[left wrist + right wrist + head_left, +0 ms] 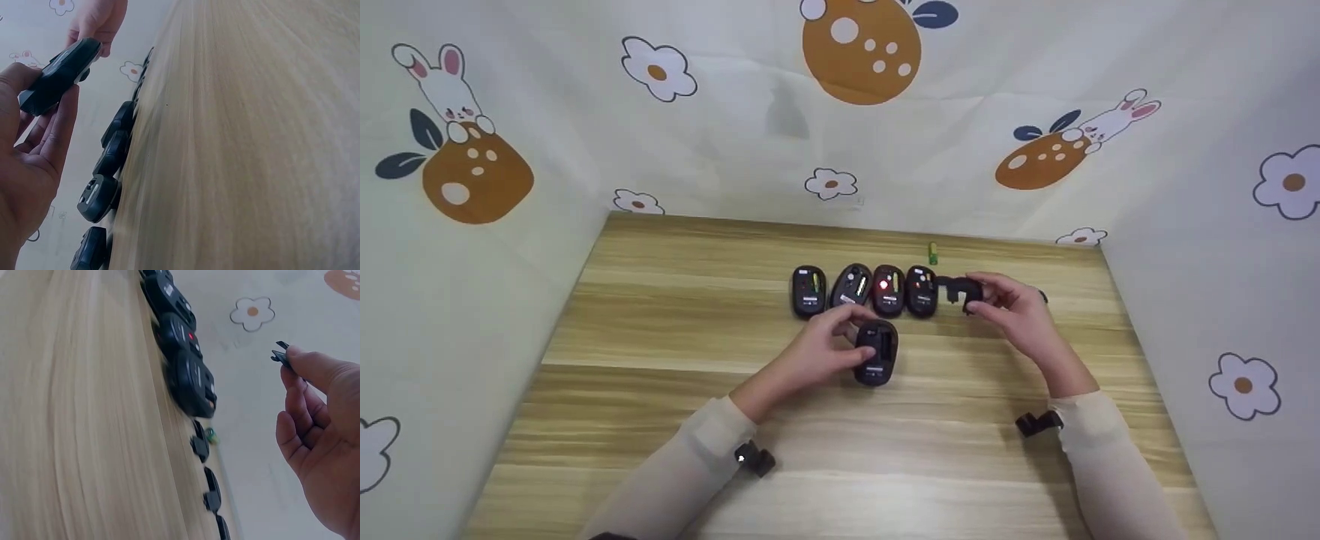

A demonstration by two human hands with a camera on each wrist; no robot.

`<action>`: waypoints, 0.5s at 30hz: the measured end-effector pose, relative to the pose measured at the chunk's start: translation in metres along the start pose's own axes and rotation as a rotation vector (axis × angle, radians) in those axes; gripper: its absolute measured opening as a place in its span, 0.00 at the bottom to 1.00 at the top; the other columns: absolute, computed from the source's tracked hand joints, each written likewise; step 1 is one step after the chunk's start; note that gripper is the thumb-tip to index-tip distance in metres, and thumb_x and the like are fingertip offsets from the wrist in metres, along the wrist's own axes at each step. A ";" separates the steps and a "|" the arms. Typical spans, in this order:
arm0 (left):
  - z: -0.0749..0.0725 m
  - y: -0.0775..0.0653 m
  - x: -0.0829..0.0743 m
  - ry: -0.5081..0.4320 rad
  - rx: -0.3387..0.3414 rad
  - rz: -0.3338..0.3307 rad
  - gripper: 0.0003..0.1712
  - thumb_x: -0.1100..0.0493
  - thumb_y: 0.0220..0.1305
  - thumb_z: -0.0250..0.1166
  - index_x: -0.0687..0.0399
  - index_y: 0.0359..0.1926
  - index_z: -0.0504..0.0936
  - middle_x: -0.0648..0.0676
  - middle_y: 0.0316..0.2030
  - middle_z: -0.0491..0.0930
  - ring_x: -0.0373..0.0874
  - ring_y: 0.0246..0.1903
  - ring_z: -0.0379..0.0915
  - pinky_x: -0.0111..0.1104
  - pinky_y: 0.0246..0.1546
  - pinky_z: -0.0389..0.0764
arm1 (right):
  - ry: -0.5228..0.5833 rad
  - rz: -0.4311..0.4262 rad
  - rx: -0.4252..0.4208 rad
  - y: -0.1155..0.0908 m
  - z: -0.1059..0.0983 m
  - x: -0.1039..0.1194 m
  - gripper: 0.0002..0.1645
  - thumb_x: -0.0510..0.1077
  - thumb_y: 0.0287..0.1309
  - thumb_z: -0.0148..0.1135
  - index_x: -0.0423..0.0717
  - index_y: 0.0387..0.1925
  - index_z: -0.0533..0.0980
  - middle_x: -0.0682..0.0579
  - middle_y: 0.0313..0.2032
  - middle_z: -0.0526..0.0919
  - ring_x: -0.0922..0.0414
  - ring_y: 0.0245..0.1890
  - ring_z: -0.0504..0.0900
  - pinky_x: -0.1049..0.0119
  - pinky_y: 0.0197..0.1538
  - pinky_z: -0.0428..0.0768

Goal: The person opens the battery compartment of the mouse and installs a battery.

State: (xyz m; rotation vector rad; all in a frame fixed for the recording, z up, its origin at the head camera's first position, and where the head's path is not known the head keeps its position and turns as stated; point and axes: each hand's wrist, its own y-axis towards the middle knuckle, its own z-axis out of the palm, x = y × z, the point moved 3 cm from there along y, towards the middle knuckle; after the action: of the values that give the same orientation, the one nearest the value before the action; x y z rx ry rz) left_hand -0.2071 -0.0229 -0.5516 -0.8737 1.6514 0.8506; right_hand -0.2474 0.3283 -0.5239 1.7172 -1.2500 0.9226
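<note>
My left hand [817, 349] grips a black computer mouse [885, 375], its underside turned up and the battery slot uncovered and dark. In the left wrist view, thumb and fingers hold this mouse [56, 79] by its sides above the table. My right hand [1020, 311] pinches a thin black battery cover [283, 359] between thumb and index finger, raised over the table's far right part. Beyond the hands, several more mice [921, 291] lie belly-up in a row, with batteries showing in their open slots; red lights glow on some.
Behind the row lies a loose green battery [933, 253]. More black covers [212, 492] lie in line past the row's right end, partly hidden by my right hand in the head view. Patterned cloth walls [720, 150] stand around the wooden table [660, 322].
</note>
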 end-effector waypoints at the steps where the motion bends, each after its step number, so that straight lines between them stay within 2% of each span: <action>1: 0.000 0.000 0.000 -0.001 0.001 -0.005 0.27 0.64 0.65 0.79 0.49 0.64 0.84 0.50 0.53 0.87 0.50 0.46 0.84 0.59 0.60 0.83 | -0.004 0.007 -0.007 0.000 -0.003 -0.002 0.29 0.30 0.64 0.78 0.37 0.66 0.84 0.40 0.37 0.86 0.59 0.34 0.81 0.74 0.37 0.81; 9: 0.001 0.000 -0.001 -0.001 0.002 -0.003 0.28 0.65 0.65 0.79 0.49 0.64 0.84 0.51 0.52 0.87 0.50 0.45 0.84 0.60 0.60 0.83 | -0.065 0.034 -0.036 0.001 -0.024 -0.012 0.29 0.26 0.64 0.75 0.34 0.66 0.82 0.33 0.38 0.86 0.62 0.33 0.81 0.77 0.36 0.79; 15: 0.000 0.001 -0.002 -0.005 -0.001 0.003 0.27 0.65 0.65 0.79 0.49 0.64 0.84 0.51 0.52 0.87 0.51 0.45 0.85 0.58 0.58 0.84 | -0.113 0.042 -0.017 -0.003 -0.035 0.006 0.27 0.26 0.67 0.72 0.30 0.66 0.81 0.31 0.37 0.85 0.62 0.33 0.80 0.78 0.35 0.78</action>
State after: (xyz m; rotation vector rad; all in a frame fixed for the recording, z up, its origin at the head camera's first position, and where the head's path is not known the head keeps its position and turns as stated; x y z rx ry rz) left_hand -0.2070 -0.0222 -0.5498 -0.8693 1.6480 0.8552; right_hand -0.2465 0.3583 -0.5044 1.7566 -1.3683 0.8466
